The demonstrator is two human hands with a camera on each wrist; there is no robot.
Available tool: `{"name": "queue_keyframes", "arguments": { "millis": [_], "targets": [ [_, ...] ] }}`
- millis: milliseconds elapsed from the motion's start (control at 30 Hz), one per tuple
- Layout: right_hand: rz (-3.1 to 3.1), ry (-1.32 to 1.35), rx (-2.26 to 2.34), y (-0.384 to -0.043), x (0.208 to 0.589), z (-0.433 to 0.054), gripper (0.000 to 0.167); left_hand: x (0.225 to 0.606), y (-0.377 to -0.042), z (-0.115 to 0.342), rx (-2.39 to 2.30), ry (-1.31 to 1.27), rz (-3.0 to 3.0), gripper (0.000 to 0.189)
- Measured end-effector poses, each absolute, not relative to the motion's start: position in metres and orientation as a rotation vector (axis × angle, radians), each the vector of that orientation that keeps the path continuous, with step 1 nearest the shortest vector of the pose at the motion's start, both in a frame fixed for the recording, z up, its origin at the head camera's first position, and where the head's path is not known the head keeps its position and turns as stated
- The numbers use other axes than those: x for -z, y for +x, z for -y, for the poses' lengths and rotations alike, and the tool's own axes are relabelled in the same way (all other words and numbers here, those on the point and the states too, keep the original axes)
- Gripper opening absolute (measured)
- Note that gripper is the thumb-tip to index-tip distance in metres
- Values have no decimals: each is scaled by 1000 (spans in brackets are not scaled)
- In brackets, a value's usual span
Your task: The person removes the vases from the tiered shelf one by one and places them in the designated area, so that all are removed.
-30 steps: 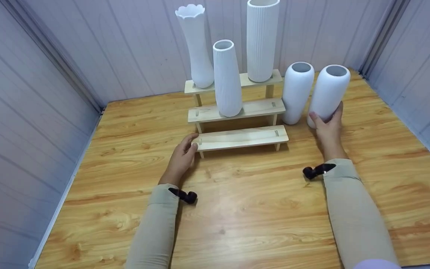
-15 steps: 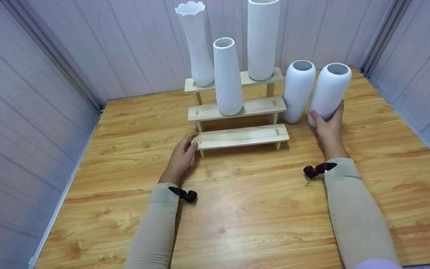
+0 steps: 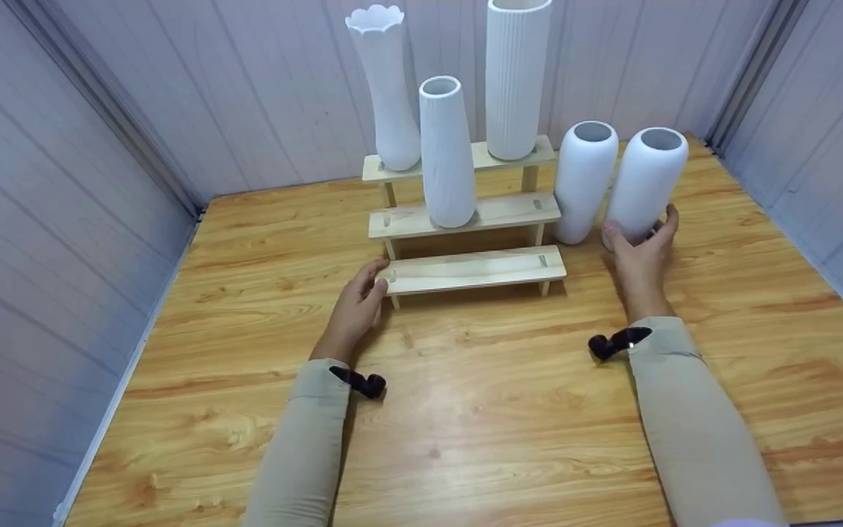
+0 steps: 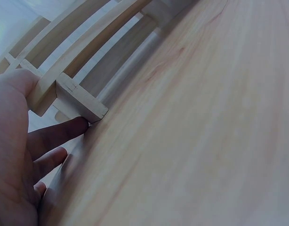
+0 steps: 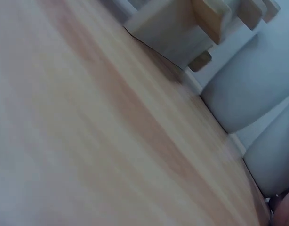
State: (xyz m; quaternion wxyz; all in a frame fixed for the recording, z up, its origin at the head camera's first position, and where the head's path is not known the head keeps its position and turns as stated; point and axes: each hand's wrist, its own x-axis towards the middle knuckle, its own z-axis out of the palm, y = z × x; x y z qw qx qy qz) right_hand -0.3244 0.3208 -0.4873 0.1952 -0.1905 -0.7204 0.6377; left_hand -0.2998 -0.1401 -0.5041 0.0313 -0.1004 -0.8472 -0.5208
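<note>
My left hand (image 3: 357,304) grips the left end of the lowest board of a three-tier wooden stand (image 3: 473,271). In the left wrist view, the thumb lies against the board and a fingertip meets the foot of its leg (image 4: 81,96). At the stand's right, my right hand (image 3: 643,267) is around the lower part of a smooth white vase (image 3: 647,176), thumb at its left, fingers loosely spread at its right. A matching vase (image 3: 586,179) stands upright between that one and the stand. The right wrist view catches only slivers of this hand at its right edge.
A scalloped-rim vase (image 3: 385,88) and a tall ribbed vase (image 3: 515,80) stand on the top tier. A tapered vase (image 3: 446,157) stands on the middle tier. Panelled walls (image 3: 246,95) enclose the wooden table (image 3: 458,424) at the back and sides.
My right hand has shifted slightly toward me and its fingers have loosened from the right vase, which stays in place. My left hand and the stand stay put.
</note>
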Motion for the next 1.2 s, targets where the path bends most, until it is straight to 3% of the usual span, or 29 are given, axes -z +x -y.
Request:
{"name": "queue_keyframes", "arguments": {
  "millis": [267, 500, 1200],
  "targets": [
    [1901, -755, -1618, -315, 488, -304, 91, 503, -299, 139, 1594, -310, 2610, 39],
    [1816, -651, -1546, -309, 492, -285, 74, 503, -298, 139, 1603, -320, 2593, 38],
    [2037, -598, -1513, -330, 493, -313, 77, 504, -300, 139, 1590, -329, 2597, 37]
  ]
}}
